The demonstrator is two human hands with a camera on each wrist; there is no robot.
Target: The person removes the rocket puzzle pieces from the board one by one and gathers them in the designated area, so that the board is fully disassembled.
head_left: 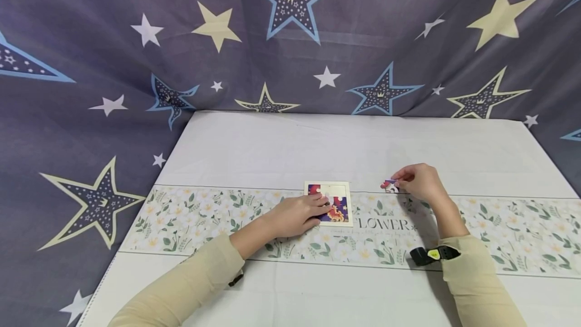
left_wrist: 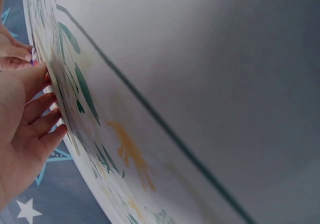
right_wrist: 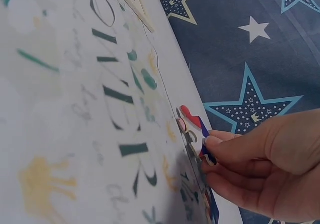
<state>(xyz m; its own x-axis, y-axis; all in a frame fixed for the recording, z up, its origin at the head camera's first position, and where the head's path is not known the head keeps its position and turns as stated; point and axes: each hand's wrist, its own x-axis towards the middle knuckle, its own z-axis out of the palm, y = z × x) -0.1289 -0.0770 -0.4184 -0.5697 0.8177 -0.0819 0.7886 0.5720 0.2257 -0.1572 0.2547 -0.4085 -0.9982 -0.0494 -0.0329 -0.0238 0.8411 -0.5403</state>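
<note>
A small square jigsaw puzzle (head_left: 342,209) in a cream frame lies on the table, partly filled with a purple, red and gold picture; its upper right shows bare cream backing. My left hand (head_left: 292,216) rests on its left side with fingers extended, covering part of the picture. In the left wrist view, the fingertips (left_wrist: 59,129) lie along the thin board. To the right of the frame, my right hand (head_left: 419,181) pinches a jigsaw piece (right_wrist: 194,129) coloured red, white and purple between thumb and fingers, close over the table. Another blue-edged sliver (right_wrist: 214,209) shows below those fingers.
A white cloth (head_left: 272,150) covers the table, crossed by a printed floral band (head_left: 195,221) with dark lettering. Dark fabric with stars (head_left: 290,59) hangs behind and at the left side. A black band with a yellow-green face (head_left: 434,255) sits at my right wrist.
</note>
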